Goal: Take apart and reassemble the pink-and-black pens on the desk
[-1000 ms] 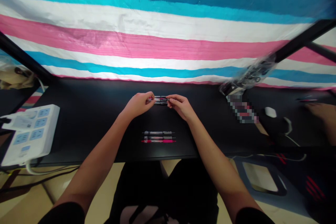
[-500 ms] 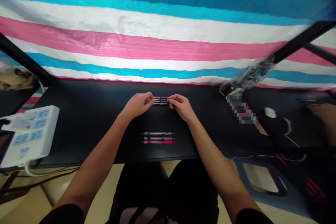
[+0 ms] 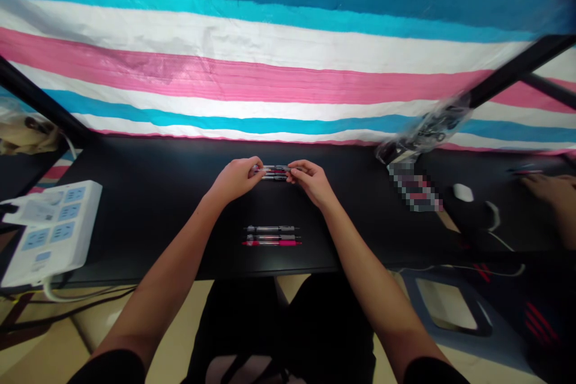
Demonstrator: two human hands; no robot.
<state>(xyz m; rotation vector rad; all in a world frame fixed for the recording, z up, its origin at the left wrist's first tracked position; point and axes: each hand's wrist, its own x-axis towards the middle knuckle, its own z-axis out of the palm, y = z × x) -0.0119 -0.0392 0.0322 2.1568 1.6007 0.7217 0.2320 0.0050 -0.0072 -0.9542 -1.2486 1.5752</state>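
Observation:
Several slim pens [image 3: 275,172] with clear and dark barrels lie side by side, left to right, between my two hands at the back of the black table. The fingers of my left hand [image 3: 237,179] are closed around their left ends. At the right ends, my right hand [image 3: 312,180] pinches with thumb and fingers. My fingertips cover both ends of the bundle, so its exact number is hard to make out. Nearer to me lies a row of three pens: a grey-and-clear pen [image 3: 271,228], a similar one [image 3: 273,237] below it, and a red pen [image 3: 288,243].
A white power strip [image 3: 85,234] with plugs and cables occupies the table's left end. To the right are a plastic-wrapped bundle [image 3: 432,129], a white mouse [image 3: 462,192] and another person's hand [image 3: 546,187]. A striped sheet [image 3: 288,84] hangs behind the table.
The pens between my hands have shifted slightly against each other, one reaching further into my right fingers. Both hands stay nearly in place. The other person's hand has moved a little left.

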